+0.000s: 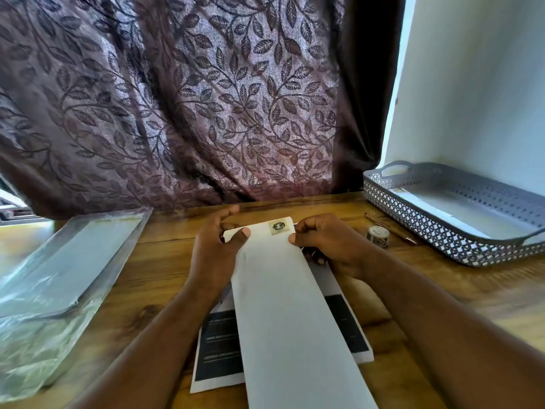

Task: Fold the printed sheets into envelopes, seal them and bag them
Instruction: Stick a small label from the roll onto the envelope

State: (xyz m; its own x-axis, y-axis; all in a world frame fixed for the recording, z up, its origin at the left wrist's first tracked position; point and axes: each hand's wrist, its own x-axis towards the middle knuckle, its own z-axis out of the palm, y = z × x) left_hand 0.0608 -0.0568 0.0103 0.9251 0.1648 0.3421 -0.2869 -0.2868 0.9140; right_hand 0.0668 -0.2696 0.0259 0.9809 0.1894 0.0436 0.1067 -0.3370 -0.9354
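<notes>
I hold a long white folded envelope lengthwise over the table, its far end sealed with a small patterned sticker. My left hand grips the far left corner with its thumb on top. My right hand pinches the far right edge beside the sticker. Under the envelope lies a stack of printed sheets with dark blocks, partly hidden. Clear plastic bags lie at the left.
A grey perforated tray at the right holds a white envelope. A small roll of patterned tape and a thin pen lie beside it. A leaf-patterned curtain hangs behind the wooden table.
</notes>
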